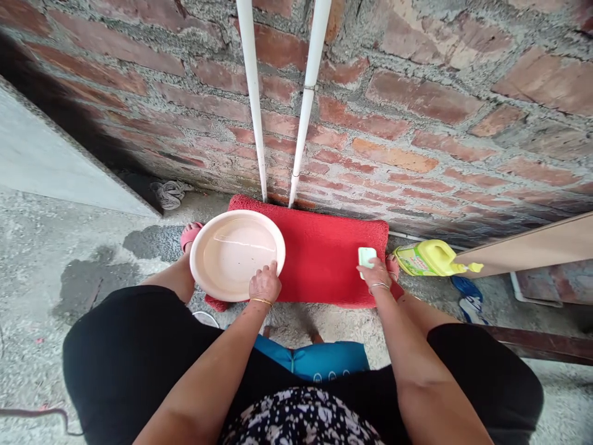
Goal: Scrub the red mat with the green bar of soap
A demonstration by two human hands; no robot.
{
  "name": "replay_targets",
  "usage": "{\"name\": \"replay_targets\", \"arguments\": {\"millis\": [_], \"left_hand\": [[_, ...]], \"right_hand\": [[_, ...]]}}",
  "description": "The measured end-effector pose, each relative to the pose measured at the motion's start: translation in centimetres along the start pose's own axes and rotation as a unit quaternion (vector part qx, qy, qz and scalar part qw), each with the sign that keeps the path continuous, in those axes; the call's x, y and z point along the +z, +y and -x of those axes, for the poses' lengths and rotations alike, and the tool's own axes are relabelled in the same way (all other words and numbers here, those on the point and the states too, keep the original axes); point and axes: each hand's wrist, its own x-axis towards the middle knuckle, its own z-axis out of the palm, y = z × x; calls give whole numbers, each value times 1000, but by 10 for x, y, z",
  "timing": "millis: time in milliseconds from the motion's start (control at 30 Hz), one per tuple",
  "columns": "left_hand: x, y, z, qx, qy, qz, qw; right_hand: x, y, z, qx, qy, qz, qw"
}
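A round cream basin [214, 272] holding clear water stands on the left end of a red cloth-covered surface [319, 259]. My left hand [265, 283] is closed on the basin's near right rim, its fingertips at the inner edge. Farther right, my right hand [376, 275] grips a pale green rectangular block [367, 255], possibly a bar of soap, above the cloth's right end. Its thumb and fingers cover the block's lower part. Whether the block touches the cloth, I cannot tell.
A yellow detergent bottle [428, 258] is just right of the cloth. Two white pipes [303, 117] run down the brick wall [393, 111] behind it. A grey rag [169, 194] lies at the wall's foot, left. My knees flank the red surface; the concrete floor [28, 259] has wet patches.
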Motion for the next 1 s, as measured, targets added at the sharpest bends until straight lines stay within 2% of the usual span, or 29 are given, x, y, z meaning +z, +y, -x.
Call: {"name": "replay_targets", "arguments": {"millis": [100, 200, 267, 367, 433, 500, 567, 633, 700, 767, 900, 1000], "left_hand": [[0, -1, 0, 2, -3, 5, 1000], [-1, -1, 0, 9, -1, 6, 1000], [-2, -2, 1, 12, 0, 5, 1000], [-2, -3, 1, 10, -4, 2, 1000], [-2, -3, 0, 11, -6, -1, 1000], [-1, -3, 0, 13, -5, -4, 1000], [0, -3, -1, 11, -5, -8, 1000], [1, -3, -2, 10, -5, -11, 1000], [2, -3, -3, 11, -5, -14, 1000], [3, -3, -3, 16, -3, -16, 1000], [1, -3, -3, 13, -2, -16, 1000], [-2, -1, -2, 10, -8, -14, 1000]], "right_hand": [[-14, 33, -7, 68, 19, -13, 997], [-16, 17, 1, 73, 31, -17, 997], [-9, -19, 12, 27, 30, -17, 999], [14, -93, 34, -73, 12, -20, 997], [32, -145, 50, -174, -18, 2, 985], [48, -187, 64, -243, -39, 25, 969], [59, -215, 72, -288, -48, 39, 955], [62, -225, 70, -309, -47, 48, 949], [58, -216, 57, -302, -45, 59, 950], [46, -190, 38, -264, -41, 70, 961], [15, -103, -4, -135, -5, 41, 990], [-7, -36, -24, -18, 24, 14, 999]]}}
